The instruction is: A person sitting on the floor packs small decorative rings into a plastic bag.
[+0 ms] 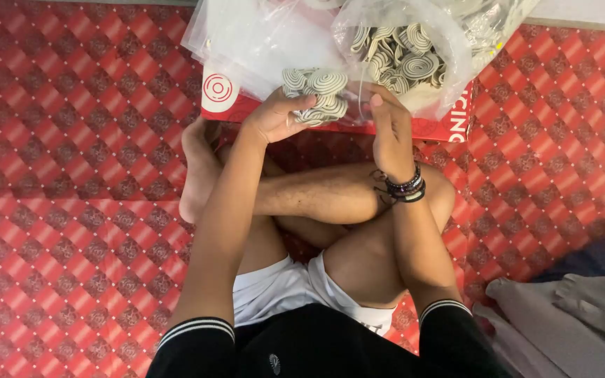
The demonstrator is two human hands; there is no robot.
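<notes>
Just above the crossed legs, the left hand (272, 115) has its grip wrapped around a small cluster of pale spiral coils (316, 96), fingers curled under the bunch and thumb on its near side. The right hand (388, 129) meets the same cluster from the other side; its fingertips pinch at the right edge of the coils, though whether they grip a coil or the thin plastic beside it cannot be told. A stack of dark bead bracelets (407, 187) sits on the right wrist.

The held cluster hangs directly over a flat red and white box (218, 94) lying on the floor in front of the person. Behind and to the right of the hands, a clear plastic bag (449, 66) stands open and holds many more of the same spiral coils, heaped loosely. Further clear bags (246, 35) lie crumpled on the box to the left, and they look mostly empty.

Judging by this, only one handful is out and in hand, while the bulk of the coils remains in the bag; the work looks to be at an early or middle stage.

Around all this spreads a red patterned floor mat (71, 175), with grey fabric (568, 315) bunched at the lower right.
</notes>
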